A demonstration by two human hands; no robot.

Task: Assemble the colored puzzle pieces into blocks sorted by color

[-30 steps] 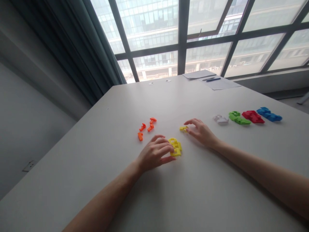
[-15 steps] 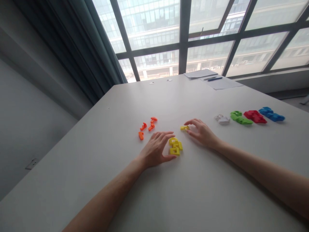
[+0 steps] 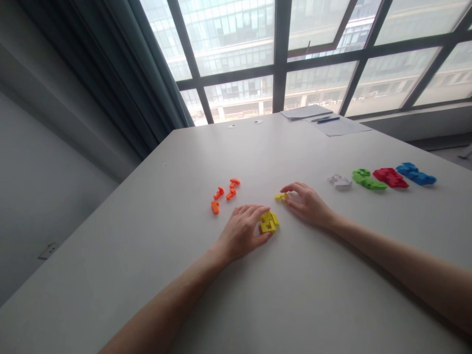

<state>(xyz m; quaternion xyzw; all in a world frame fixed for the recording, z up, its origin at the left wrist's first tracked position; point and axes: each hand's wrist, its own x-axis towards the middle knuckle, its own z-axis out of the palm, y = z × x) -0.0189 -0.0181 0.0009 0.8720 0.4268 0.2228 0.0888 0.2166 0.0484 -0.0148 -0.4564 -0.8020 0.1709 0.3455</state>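
Left hand (image 3: 241, 231) around yellow pieces (image 3: 269, 222)

Left hand (image 3: 241, 231): fingers were splayed flat half a second ago, now curled in around the yellow cluster (image 3: 269, 222), thumb at its near side. Cluster looks bunched tighter than before, less spread out. Right hand (image 3: 308, 202) edged slightly lower-left, fingertips touching the small yellow piece (image 3: 280, 196).
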